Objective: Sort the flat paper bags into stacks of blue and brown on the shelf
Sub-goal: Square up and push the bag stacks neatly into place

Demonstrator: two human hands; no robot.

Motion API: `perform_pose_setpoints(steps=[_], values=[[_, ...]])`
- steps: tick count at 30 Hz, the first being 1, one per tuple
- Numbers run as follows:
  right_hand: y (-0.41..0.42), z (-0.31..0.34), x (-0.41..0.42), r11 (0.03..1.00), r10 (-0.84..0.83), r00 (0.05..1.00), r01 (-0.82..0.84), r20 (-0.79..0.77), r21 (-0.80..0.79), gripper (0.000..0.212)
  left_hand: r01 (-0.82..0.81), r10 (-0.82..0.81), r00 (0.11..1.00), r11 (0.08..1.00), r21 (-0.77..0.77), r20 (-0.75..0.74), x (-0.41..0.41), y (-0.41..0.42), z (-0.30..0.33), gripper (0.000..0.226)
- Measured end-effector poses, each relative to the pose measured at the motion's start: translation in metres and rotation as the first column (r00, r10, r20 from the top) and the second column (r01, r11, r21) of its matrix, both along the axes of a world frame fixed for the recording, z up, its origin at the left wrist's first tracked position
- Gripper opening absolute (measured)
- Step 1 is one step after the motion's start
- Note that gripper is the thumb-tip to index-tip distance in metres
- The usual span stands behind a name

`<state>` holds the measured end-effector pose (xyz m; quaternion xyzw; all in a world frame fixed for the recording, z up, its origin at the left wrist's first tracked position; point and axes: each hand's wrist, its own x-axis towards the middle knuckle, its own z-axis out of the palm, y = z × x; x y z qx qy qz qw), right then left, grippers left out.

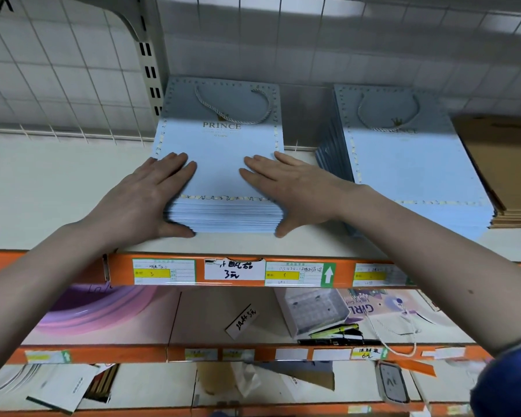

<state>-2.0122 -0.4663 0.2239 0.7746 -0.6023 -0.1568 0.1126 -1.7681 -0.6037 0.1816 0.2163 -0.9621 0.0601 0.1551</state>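
Note:
A thick stack of flat blue paper bags (pixel 220 164), printed PRINCE with rope handles, lies in the middle of the white shelf (pixel 42 188). My left hand (pixel 142 197) lies on its near left corner, fingers straight on top and thumb against the front edge. My right hand (pixel 295 188) mirrors it on the near right corner, thumb at the stack's front. A second stack of blue bags (pixel 409 176) lies to the right. Further right, a stack of brown bags (pixel 506 164) runs out of view.
A wire grid panel (pixel 57 70) backs the shelf on the left, a slotted upright (pixel 149 64) beside it. The orange shelf edge (pixel 253 270) carries price labels. Lower shelves hold pink and purple bags (pixel 97 308), a clear box (pixel 316 311) and loose packets.

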Motion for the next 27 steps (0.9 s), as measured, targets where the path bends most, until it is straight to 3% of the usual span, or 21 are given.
perform_pose_setpoints(steps=[14,21,27], values=[[0.001,-0.004,-0.001,0.999,-0.043,0.997,0.042,0.063,0.005,0.104,0.019,-0.007,0.995,0.993,-0.117,0.100,-0.005,-0.006,0.008,0.113],[0.004,-0.006,0.018,0.995,-0.091,0.994,0.093,0.063,-0.031,0.105,-0.115,0.115,0.986,0.993,-0.008,0.120,-0.004,0.016,0.014,0.104],[0.009,-0.008,0.027,0.988,-0.111,0.994,0.111,0.006,-0.106,0.105,-0.181,0.180,0.978,0.984,-0.002,0.110,-0.004,0.027,0.014,0.098]])
